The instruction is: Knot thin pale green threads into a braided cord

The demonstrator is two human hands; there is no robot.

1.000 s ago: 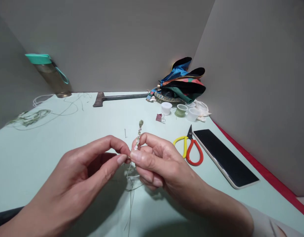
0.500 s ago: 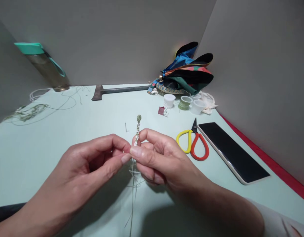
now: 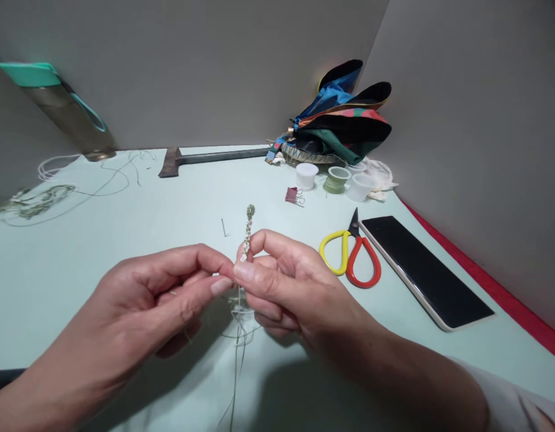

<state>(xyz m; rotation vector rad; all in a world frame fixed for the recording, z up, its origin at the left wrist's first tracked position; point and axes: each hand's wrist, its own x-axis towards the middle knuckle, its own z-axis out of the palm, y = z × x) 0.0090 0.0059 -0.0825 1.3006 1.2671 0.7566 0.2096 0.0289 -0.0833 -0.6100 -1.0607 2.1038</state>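
Observation:
A knotted green-and-white cord (image 3: 248, 233) with a round green knob on top stands upright at mid-view. My right hand (image 3: 286, 279) is closed on its lower part, thumb against the forefinger. From below the grip, thin loose cord strands (image 3: 236, 366) hang down and loop over the table. My left hand (image 3: 169, 300) pinches with thumb and forefinger right beside the right thumb. Short bits of a pale thin strand show at its fingers, so it holds a thin cord. The exact pinch point is hidden by the fingertips.
Yellow-and-red-handled scissors (image 3: 353, 252) and a phone (image 3: 428, 273) lie at right. Behind are a binder clip (image 3: 291, 195), cord spools (image 3: 336, 180), an axe-like hammer (image 3: 170, 163) and a colourful fabric bundle (image 3: 344, 126). A pin (image 3: 223, 227), tangled cord (image 3: 43, 201) and a bottle (image 3: 70, 114) are further left.
The view has shifted slightly, so things sit a little higher and further left. My left hand has turned a bit, its lower fingers now showing with bits of thin strand. The right grip stays.

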